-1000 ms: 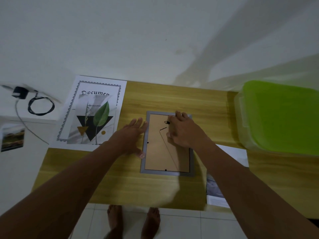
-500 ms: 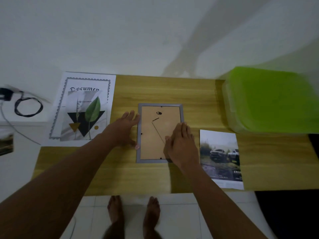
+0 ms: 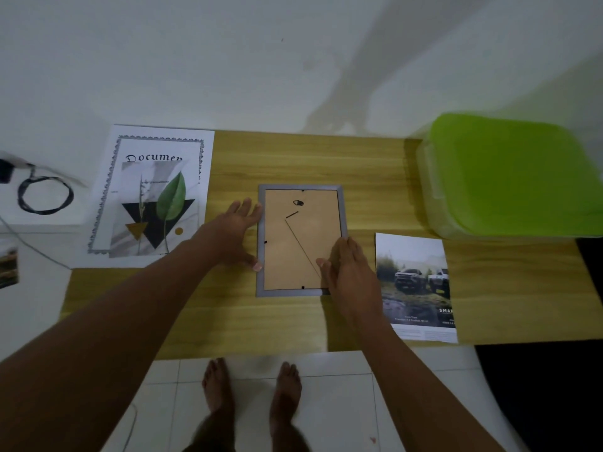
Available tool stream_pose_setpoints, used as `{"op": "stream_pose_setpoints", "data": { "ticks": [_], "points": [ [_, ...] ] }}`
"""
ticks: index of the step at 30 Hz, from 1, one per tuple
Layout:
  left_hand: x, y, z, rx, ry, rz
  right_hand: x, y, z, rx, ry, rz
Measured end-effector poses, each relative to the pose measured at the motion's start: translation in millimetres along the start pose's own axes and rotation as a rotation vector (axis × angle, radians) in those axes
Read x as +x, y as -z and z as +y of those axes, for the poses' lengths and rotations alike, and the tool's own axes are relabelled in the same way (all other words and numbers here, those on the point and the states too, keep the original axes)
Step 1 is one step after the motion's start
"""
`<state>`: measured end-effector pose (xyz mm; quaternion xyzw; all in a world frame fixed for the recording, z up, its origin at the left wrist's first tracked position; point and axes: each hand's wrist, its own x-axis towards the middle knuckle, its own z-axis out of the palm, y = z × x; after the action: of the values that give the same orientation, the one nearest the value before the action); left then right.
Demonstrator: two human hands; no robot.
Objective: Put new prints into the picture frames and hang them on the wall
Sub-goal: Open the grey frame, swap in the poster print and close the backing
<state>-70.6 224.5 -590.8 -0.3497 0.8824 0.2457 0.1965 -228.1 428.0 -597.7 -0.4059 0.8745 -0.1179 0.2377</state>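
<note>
Picture frame [image 3: 301, 239] face down at centre, left hand [image 3: 235, 230] and right hand [image 3: 347, 272] flat, fingers extended, on its sides (backing still fitted); prints unloaded, hanging pending.

Wood-grain table, grey frame, paper sheets, plastic box.

Table [image 3: 293, 158]: yellowish wood-grain top, smooth, faint sheen. Picture frame [image 3: 300, 187], back up: grey moulding, matt; metal or plastic, cannot tell. Backing board [image 3: 293, 252]: brown pressed board, dull, with small dark tabs at the edges. Certificate [image 3: 205, 148]: plain white paper, matt. Leaf print [image 3: 153, 223]: paper, flat finish. Truck print [image 3: 412, 278]: paper, slightly glossier. Box lid [image 3: 509, 171]: bright green plastic, smooth. Box wall [image 3: 425, 177]: cloudy see-through plastic. Wall [image 3: 228, 60]: white, matt, some grey marks. Floor tiles [image 3: 336, 402]: pale, smooth.
</note>
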Motion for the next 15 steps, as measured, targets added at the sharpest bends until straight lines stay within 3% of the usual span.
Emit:
{"op": "stream_pose_setpoints", "data": {
  "ticks": [8, 15],
  "points": [
    [1.0, -0.4, 0.5, 0.021, 0.0, 0.001, 6.4, 8.6, -1.4, -0.272, 0.126, -0.109],
    [-0.9, 1.2, 3.5, 0.024, 0.014, -0.005, 10.0, 8.8, -0.3, -0.29, 0.159, -0.083]
  ]
}}
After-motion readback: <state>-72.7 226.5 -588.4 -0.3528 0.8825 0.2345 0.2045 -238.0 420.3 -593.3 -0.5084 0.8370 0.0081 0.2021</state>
